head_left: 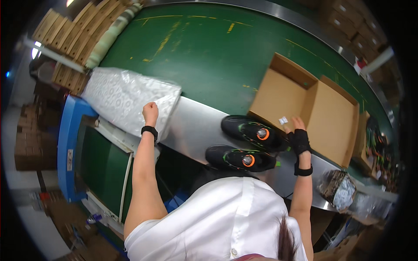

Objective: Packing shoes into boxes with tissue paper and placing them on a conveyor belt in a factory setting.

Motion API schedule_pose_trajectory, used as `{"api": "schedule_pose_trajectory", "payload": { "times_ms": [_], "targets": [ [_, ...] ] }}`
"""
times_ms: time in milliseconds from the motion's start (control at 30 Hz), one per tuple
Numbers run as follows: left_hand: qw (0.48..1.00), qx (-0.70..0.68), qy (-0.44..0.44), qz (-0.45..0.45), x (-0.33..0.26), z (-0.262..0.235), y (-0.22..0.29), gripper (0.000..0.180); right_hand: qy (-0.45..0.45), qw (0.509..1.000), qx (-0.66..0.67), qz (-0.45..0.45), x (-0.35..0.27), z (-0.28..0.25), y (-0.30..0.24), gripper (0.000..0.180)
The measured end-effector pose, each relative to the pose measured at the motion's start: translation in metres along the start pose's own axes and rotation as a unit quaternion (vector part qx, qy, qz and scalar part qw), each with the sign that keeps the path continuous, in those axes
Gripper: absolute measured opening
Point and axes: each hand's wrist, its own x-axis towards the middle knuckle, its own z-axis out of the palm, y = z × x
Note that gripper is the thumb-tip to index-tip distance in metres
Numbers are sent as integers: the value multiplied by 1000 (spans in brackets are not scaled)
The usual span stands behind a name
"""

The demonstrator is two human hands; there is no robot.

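Observation:
My left hand point(150, 114) is closed in a fist over a stack of whitish, glossy, patterned wrapping sheets point(126, 93). Whatever it grips, if anything, is hidden. On my right hand point(299, 135) is a black fingerless glove; its fingers stretch out over the near edge of an open brown cardboard shoe box point(333, 117). Just beyond its thumb, inside the box, a small white packet point(283, 120) shows. Two black shoes with orange and green trim, one farther point(237, 127) and one nearer point(224, 157), lie side by side left of this hand.
The shoes rest on a metal ledge point(191, 126) along a green conveyor belt point(209, 56). Brown boxes point(65, 35) are stacked at far left. A blue-framed machine point(69, 152) stands on the left. At right are a foil-like bundle point(342, 191) and another box with shoes point(374, 148).

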Motion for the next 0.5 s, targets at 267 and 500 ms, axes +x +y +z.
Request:
{"api": "schedule_pose_trajectory", "payload": {
  "times_ms": [267,500],
  "targets": [
    [953,259,-158,12,8,-23,-11,42,-313,927,149,142,31,29,-27,31],
    [959,201,-196,42,28,-10,-30,49,-310,913,164,207,34,26,-46,33]
  ]
}}
